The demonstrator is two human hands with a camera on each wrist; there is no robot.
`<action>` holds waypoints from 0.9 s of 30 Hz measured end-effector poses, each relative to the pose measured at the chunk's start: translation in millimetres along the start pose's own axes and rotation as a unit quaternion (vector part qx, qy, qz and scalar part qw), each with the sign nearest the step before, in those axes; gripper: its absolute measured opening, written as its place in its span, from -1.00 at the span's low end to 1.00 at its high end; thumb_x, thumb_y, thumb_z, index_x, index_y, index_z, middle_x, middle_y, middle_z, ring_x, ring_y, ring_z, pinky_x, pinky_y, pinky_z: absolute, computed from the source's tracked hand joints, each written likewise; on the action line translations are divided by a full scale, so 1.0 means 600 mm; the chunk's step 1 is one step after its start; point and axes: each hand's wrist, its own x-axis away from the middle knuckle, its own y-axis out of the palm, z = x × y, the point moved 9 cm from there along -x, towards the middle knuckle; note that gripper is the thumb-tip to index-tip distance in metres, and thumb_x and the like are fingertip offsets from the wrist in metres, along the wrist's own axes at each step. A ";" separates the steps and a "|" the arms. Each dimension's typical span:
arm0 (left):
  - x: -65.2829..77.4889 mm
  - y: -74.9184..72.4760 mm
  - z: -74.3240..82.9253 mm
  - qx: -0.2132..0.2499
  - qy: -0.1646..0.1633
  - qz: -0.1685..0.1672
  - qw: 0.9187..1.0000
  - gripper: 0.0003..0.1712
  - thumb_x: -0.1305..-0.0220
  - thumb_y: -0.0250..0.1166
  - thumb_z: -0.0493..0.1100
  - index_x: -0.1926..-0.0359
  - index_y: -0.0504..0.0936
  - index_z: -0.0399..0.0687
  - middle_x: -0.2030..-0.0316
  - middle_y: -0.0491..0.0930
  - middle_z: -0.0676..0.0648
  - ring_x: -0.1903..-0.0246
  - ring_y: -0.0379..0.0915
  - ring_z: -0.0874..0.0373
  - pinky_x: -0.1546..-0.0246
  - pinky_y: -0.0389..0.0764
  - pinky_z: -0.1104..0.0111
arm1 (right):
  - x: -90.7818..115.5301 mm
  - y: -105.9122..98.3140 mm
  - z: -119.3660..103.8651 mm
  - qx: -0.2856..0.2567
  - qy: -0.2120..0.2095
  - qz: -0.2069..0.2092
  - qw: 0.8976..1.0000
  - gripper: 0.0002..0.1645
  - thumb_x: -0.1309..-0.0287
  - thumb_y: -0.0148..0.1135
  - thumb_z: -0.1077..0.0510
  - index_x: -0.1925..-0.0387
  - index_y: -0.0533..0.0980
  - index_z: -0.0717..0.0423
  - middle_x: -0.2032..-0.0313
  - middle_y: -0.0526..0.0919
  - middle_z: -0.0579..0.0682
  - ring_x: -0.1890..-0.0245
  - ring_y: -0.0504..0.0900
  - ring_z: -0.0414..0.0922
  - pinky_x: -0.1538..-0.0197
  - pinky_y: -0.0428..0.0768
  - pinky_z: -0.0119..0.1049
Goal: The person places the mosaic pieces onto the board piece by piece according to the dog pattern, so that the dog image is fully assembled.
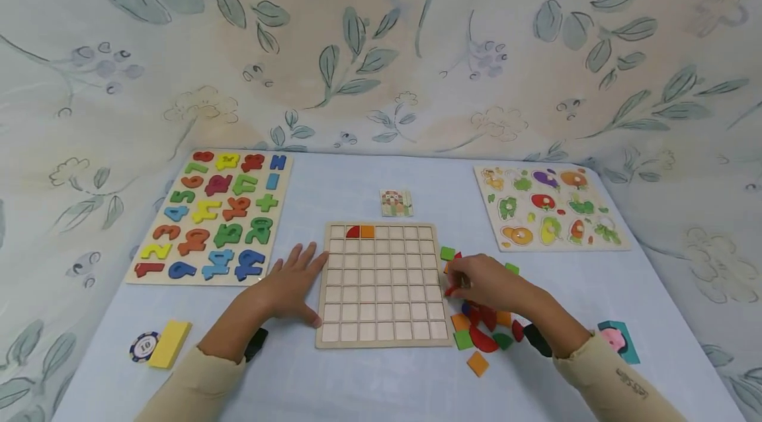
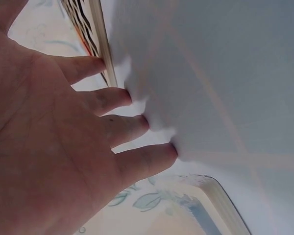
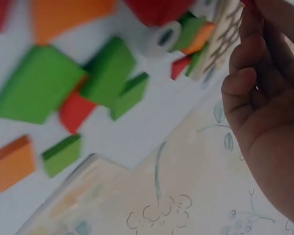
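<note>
A wooden grid board [image 1: 383, 347] lies in the middle of the table, with a red quarter-circle piece [image 1: 353, 231] and an orange square piece [image 1: 368, 231] in its top row. With fingers spread, my left hand [image 1: 292, 286] rests at the board's left edge, the thumb by its lower corner. To the right of the board, my right hand [image 1: 488, 282] pinches a small red piece [image 3: 250, 6] between thumb and finger; its shape is mostly hidden. Beneath and around that hand lies a pile of coloured pieces, including a red half-circle [image 1: 483, 340] and green squares [image 1: 463, 340].
A number puzzle board [image 1: 133, 280] lies at the left and a vegetable puzzle board [image 1: 565, 247] at the back right. Behind the grid stands a small picture tile [image 1: 396, 203]. Nearer me are a yellow block [image 1: 170, 344], a poker chip [image 1: 144, 346] and a teal picture block [image 1: 619, 341].
</note>
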 end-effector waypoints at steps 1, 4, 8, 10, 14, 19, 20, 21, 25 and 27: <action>-0.001 -0.002 0.002 -0.002 0.000 -0.001 1.000 0.34 0.42 0.53 0.16 -0.39 -0.02 0.01 -0.40 -0.23 -0.17 -0.36 -0.47 -0.18 -0.26 -0.19 -0.16 | -0.010 -0.009 -0.004 -0.015 0.009 0.019 1.000 -0.83 0.04 0.35 0.09 0.44 0.47 -0.16 0.52 0.51 -0.30 0.46 0.45 -0.27 0.42 0.50 -0.46; -0.001 0.000 0.004 -0.004 -0.005 -0.004 1.000 0.34 0.42 0.54 0.15 -0.39 -0.02 0.01 -0.40 -0.23 -0.17 -0.36 -0.46 -0.19 -0.25 -0.18 -0.17 | -0.056 -0.032 -0.025 -0.072 0.012 0.085 0.994 -0.90 -0.04 0.28 0.12 0.38 0.50 -0.09 0.45 0.57 -0.25 0.42 0.51 -0.27 0.37 0.53 -0.42; 0.002 -0.001 0.007 -0.012 -0.007 -0.001 1.000 0.34 0.42 0.54 0.15 -0.39 -0.01 0.00 -0.40 -0.21 -0.18 -0.36 -0.43 -0.19 -0.24 -0.15 -0.18 | -0.127 -0.035 -0.051 -0.119 -0.002 0.136 0.983 -0.94 -0.10 0.22 0.16 0.34 0.53 0.03 0.38 0.60 -0.13 0.37 0.57 -0.23 0.34 0.54 -0.40; 0.003 -0.003 0.011 -0.016 -0.004 0.003 1.000 0.34 0.42 0.54 0.16 -0.39 -0.01 0.01 -0.40 -0.20 -0.18 -0.36 -0.42 -0.19 -0.24 -0.14 -0.18 | -0.152 -0.031 -0.056 -0.119 0.003 0.146 0.982 -0.93 -0.10 0.21 0.18 0.33 0.52 0.07 0.39 0.59 -0.10 0.40 0.56 -0.21 0.37 0.54 -0.38; 0.002 0.002 0.015 -0.012 -0.002 0.006 1.000 0.34 0.43 0.53 0.18 -0.39 -0.01 0.03 -0.40 -0.19 -0.17 -0.37 -0.42 -0.18 -0.24 -0.13 -0.18 | -0.182 -0.021 -0.052 -0.080 0.039 0.154 0.984 -0.94 -0.08 0.22 0.17 0.35 0.52 0.05 0.44 0.57 -0.12 0.48 0.49 -0.21 0.44 0.47 -0.38; 0.002 0.002 0.012 -0.011 -0.009 0.004 1.000 0.35 0.43 0.54 0.18 -0.39 -0.02 0.05 -0.40 -0.21 -0.15 -0.37 -0.43 -0.16 -0.26 -0.15 -0.16 | -0.195 -0.018 -0.050 -0.039 0.076 0.150 0.985 -0.92 -0.05 0.26 0.10 0.40 0.53 -0.01 0.47 0.56 -0.14 0.53 0.48 -0.22 0.51 0.44 -0.37; 0.003 0.001 0.011 -0.012 -0.009 0.004 1.000 0.35 0.43 0.54 0.17 -0.39 -0.02 0.04 -0.40 -0.21 -0.15 -0.37 -0.43 -0.16 -0.26 -0.15 -0.16 | -0.197 -0.019 -0.051 -0.030 0.081 0.147 0.985 -0.92 -0.05 0.26 0.08 0.40 0.54 -0.02 0.47 0.57 -0.14 0.54 0.48 -0.22 0.52 0.44 -0.37; 0.003 0.001 0.009 -0.015 -0.010 0.004 1.000 0.35 0.43 0.54 0.18 -0.39 -0.02 0.05 -0.40 -0.22 -0.15 -0.37 -0.43 -0.16 -0.26 -0.15 -0.16 | -0.199 -0.019 -0.052 -0.024 0.085 0.143 0.986 -0.92 -0.05 0.26 0.08 0.39 0.55 -0.03 0.47 0.57 -0.14 0.54 0.49 -0.21 0.52 0.44 -0.36; 0.002 0.000 0.009 -0.018 -0.012 0.002 1.000 0.36 0.43 0.54 0.19 -0.40 -0.03 0.05 -0.41 -0.23 -0.15 -0.37 -0.44 -0.16 -0.26 -0.14 -0.16 | -0.202 -0.015 -0.057 0.007 0.098 0.124 0.987 -0.89 -0.07 0.23 0.07 0.34 0.60 -0.04 0.41 0.63 -0.14 0.48 0.54 -0.21 0.45 0.50 -0.35; 0.001 0.000 0.008 -0.018 -0.015 -0.001 1.000 0.36 0.43 0.53 0.19 -0.40 -0.04 0.06 -0.41 -0.24 -0.14 -0.37 -0.45 -0.15 -0.26 -0.15 -0.15 | -0.204 -0.014 -0.059 0.018 0.098 0.118 0.988 -0.86 -0.08 0.22 0.07 0.31 0.62 -0.03 0.37 0.65 -0.14 0.44 0.57 -0.21 0.41 0.53 -0.35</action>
